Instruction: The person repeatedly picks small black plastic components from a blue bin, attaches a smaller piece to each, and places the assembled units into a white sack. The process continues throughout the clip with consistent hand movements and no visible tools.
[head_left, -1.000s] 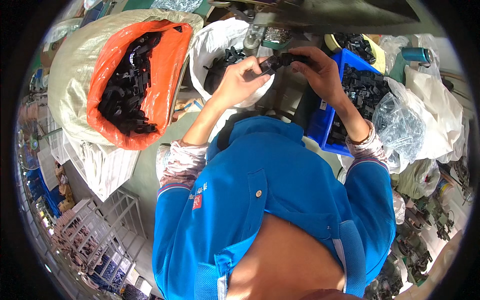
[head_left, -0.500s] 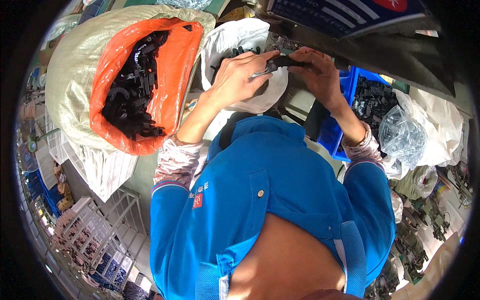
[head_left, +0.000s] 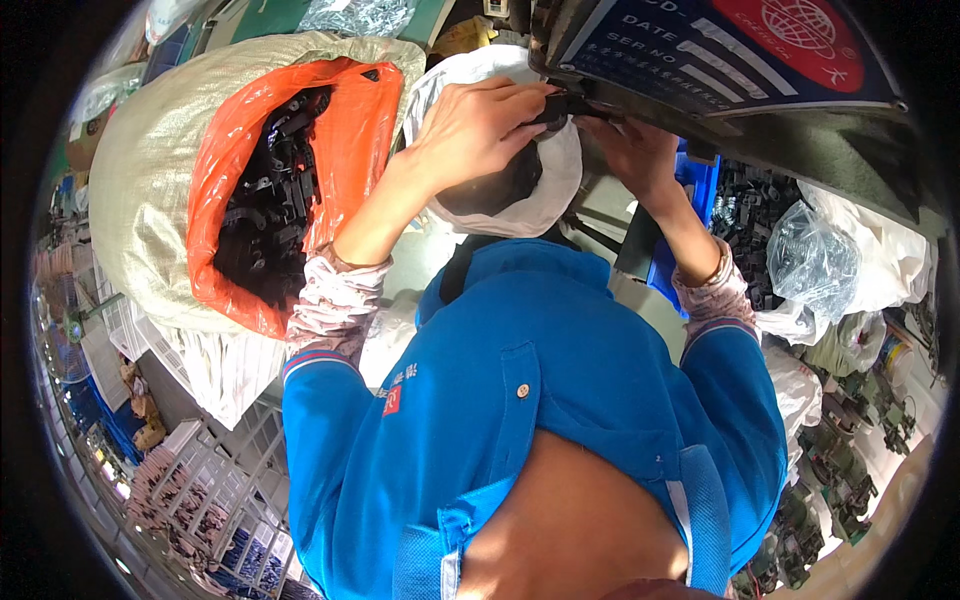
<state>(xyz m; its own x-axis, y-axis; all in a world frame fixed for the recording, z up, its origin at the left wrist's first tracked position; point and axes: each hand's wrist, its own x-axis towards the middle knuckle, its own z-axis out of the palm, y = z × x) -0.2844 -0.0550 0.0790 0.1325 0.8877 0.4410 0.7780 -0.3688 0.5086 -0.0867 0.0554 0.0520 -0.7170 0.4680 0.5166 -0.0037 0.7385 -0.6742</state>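
My left hand (head_left: 478, 130) is closed on a small black part (head_left: 556, 110), thumb and fingers pinching its left end. At the part's right end, partly in shadow, my right hand (head_left: 640, 155) has its fingers bent against it. The part's exact kind is hard to make out. Both hands are at the lower edge of a dark machine (head_left: 650, 105). Below and behind my left hand stands a round container with a white bag lining (head_left: 562, 185), its inside dark.
On the left, a large woven sack (head_left: 130, 190) with an orange liner (head_left: 355, 150) holds many black parts (head_left: 285, 190). A blue bin (head_left: 665, 265) with black parts stands right, beside clear plastic bags (head_left: 815, 260). A machine plate (head_left: 730, 55) overhangs the far right.
Both hands have moved the black part slightly up, in toward the machine's edge. The machine and sack appear shifted in view as my head moved.
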